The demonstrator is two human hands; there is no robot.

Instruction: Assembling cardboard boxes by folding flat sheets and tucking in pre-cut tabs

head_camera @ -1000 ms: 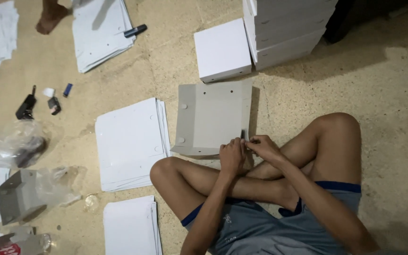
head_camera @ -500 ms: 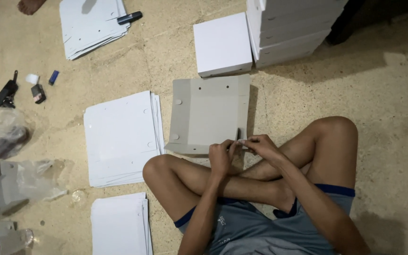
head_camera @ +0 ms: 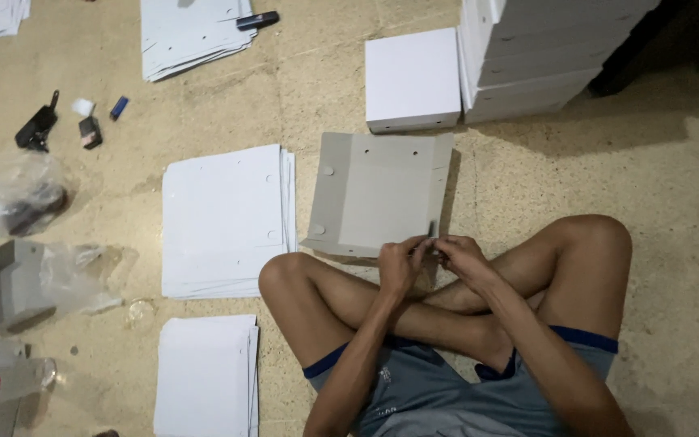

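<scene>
A flat grey cardboard box blank (head_camera: 378, 194) with small holes and folded side flaps lies on the floor in front of my crossed legs. My left hand (head_camera: 402, 263) and my right hand (head_camera: 463, 255) meet at its near right corner. The fingers of both hands pinch a small flap on that edge, fingertips almost touching. My forearms rest over my shins.
A stack of white sheets (head_camera: 226, 218) lies left of the blank, another (head_camera: 206, 376) by my left knee, and a third (head_camera: 192, 32) at the back. A white box (head_camera: 413, 78) and a tall pile of boxes (head_camera: 544, 48) stand behind. Plastic bags (head_camera: 18, 194) and small dark items (head_camera: 38, 128) lie at the far left.
Both hands stay pinched at the near edge of the grey blank. Only the view has shifted slightly.
</scene>
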